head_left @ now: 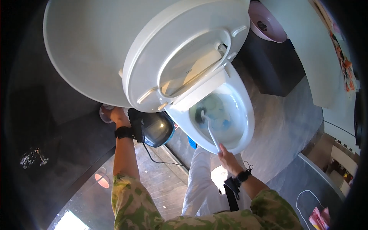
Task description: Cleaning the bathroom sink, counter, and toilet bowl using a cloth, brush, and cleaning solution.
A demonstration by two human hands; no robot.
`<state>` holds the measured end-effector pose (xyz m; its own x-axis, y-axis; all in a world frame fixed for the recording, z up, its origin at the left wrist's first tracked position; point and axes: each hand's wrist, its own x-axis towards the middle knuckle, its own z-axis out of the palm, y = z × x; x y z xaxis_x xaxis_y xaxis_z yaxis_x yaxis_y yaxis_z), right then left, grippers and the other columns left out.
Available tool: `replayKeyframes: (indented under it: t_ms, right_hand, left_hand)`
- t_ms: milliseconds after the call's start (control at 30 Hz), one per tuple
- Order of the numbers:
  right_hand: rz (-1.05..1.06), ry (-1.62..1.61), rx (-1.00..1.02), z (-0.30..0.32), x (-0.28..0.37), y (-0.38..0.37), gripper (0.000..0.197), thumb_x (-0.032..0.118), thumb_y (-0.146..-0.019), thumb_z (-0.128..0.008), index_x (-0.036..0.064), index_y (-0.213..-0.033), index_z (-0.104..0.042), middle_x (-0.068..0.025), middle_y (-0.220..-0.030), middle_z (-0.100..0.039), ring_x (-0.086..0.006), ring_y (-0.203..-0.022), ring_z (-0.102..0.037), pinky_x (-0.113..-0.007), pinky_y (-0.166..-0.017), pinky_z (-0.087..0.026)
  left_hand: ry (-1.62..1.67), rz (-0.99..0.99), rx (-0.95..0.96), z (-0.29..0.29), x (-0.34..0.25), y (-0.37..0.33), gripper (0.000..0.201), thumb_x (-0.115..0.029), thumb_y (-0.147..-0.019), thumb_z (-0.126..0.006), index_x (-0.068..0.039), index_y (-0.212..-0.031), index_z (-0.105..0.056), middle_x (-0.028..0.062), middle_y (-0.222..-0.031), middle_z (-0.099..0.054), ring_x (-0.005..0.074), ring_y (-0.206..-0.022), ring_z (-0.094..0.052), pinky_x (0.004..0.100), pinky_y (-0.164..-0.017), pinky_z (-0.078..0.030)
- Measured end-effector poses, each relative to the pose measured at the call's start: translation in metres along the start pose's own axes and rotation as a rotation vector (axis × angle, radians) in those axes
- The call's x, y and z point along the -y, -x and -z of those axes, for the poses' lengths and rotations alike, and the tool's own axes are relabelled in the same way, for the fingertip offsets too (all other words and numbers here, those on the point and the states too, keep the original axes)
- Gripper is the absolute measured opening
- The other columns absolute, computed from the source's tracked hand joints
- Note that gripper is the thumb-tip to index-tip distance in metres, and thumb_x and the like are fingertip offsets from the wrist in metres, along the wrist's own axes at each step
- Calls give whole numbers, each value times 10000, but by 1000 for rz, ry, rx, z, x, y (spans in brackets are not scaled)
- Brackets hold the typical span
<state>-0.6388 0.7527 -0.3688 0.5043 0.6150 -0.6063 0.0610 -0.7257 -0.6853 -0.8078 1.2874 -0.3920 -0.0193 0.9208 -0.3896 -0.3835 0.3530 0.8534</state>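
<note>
R hand (229, 160) closed around handle end of white plastic-handled toilet brush w/ dark head (211, 131), just over the front rim. Handle slants up-left into white glossy oval toilet bowl (245, 119); brush head is inside, at bowl's L side, by the bluish-green water (216, 111). White oval seat and lid (143, 65) both raised, leaning back.

L hand (117, 114) is out to the L, below edge of large white smooth curved fixture (80, 57), fingers at a small pale round-rimmed object (103, 115). Can't tell if it's gripping that or just touching; fingers partly hidden.

Glossy black rounded bin-like container (159, 131) btwn L wrist and bowl. Far R: dark boxy cabinet (276, 67) w/ round pink plastic basin (276, 28) near its top. Pink crumpled packet (319, 218) lower R, near thin white cord (298, 205).
</note>
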Motion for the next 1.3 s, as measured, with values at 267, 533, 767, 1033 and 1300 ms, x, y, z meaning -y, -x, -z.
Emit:
replayKeyframes:
  t_ms: [267,533,767,1033,1300]
  right_hand:
    - [-111,416,163,65,-14,36,540,210,-827,-500,102,-1319,-307,-227,-664,-588,-410,-635,-581,-505,-596,-457]
    - [-148,530,131,72,-37,39,548,175,-794,-526,102,-1308,-352,-199,-656,-592,-384,-605,-583,-484,-559,-461]
    - [-6,1043,181,162,-44,71,516,172,-792,-539,156,-1287,-396,-123,-639,-589,-291,-528,-596,-406,-465,-469]
    - [37,944,-41,147,-69,-4,489,115,-811,-487,181,-1289,-404,-119,-622,-586,-290,-538,-588,-417,-479,-452]
    - [-133,680,134,131,-65,110,524,215,-817,-509,197,-1322,-373,-117,-625,-607,-295,-555,-604,-446,-539,-471]
  left_hand:
    - [-457,-264,-277,-111,43,123,590,-9,-711,-665,-33,-1217,-363,128,-1117,-509,262,-967,-537,371,-782,-477]
    - [-351,-145,-148,-70,44,90,305,-105,-738,-659,-41,-995,-506,72,-928,-558,201,-810,-559,322,-660,-459]
    - [-299,58,-49,-75,29,123,197,-46,-699,-652,-71,-870,-558,22,-831,-568,143,-699,-551,280,-599,-426]
    - [-486,34,159,-43,1,133,225,47,-669,-527,-30,-880,-508,62,-828,-556,161,-755,-552,269,-673,-449]
    - [-321,-251,362,-136,-47,241,240,-20,-856,-513,-49,-1092,-480,144,-1126,-550,208,-993,-554,312,-886,-442]
